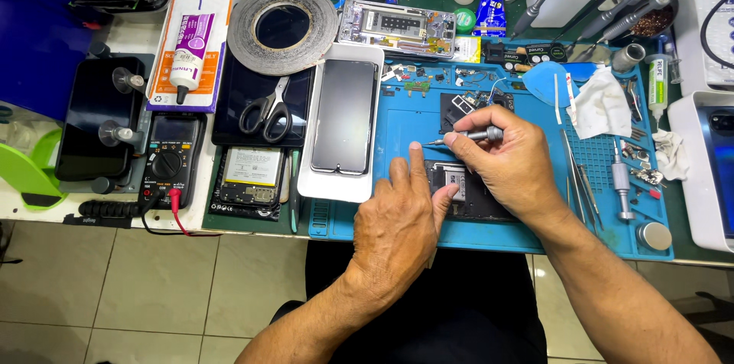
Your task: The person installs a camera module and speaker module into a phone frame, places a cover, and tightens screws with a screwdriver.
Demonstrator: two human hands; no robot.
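My right hand [508, 156] grips a small silver precision screwdriver [472, 135], held nearly level with its tip pointing left. The index fingertip of my left hand [401, 215] touches that tip. My left hand rests on an opened phone body [474, 194] lying on the blue repair mat [405, 123], and covers its left part. Small loose parts and a dark module [461, 104] lie on the mat just beyond my hands.
A dark phone screen on a white tray [344, 115] lies left of the mat. Scissors [264, 110], a multimeter [170, 157], a tape roll [281, 26] and a battery [252, 173] are farther left. Tweezers and a silver driver [621, 180] lie at the right.
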